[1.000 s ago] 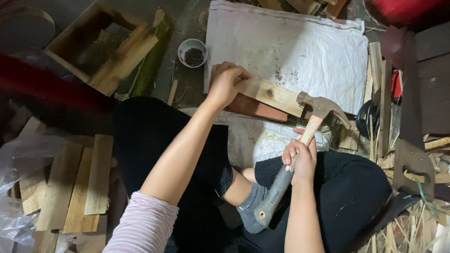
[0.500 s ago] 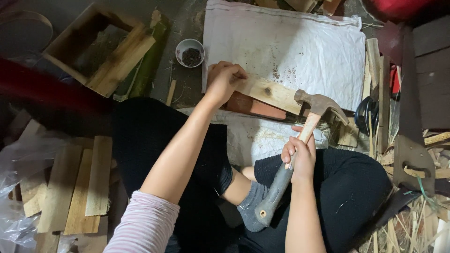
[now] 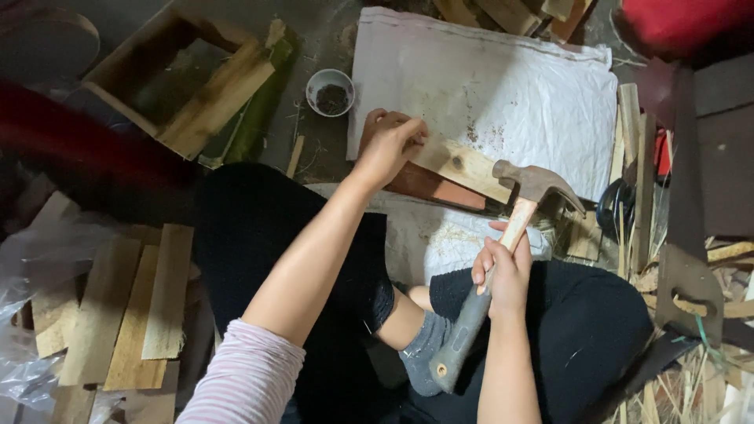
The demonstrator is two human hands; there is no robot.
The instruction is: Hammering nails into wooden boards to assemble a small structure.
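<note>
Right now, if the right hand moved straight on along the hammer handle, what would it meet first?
The right hand points up along the hammer. It would likely reach the hammer head first, then the wooden board that the left hand holds. Depth is unclear.

light: dim, overhead | shadows: soft | focus: sharp centre, blurred left edge

Probably a floor-level woodworking workshop, cut planks [image 3: 133,314], claw hammer [image 3: 503,251], straw [image 3: 707,392]

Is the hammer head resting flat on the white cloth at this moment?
No, the hammer is gripped by the right hand, its head over the end of the wooden board pinned by the left hand.
</note>
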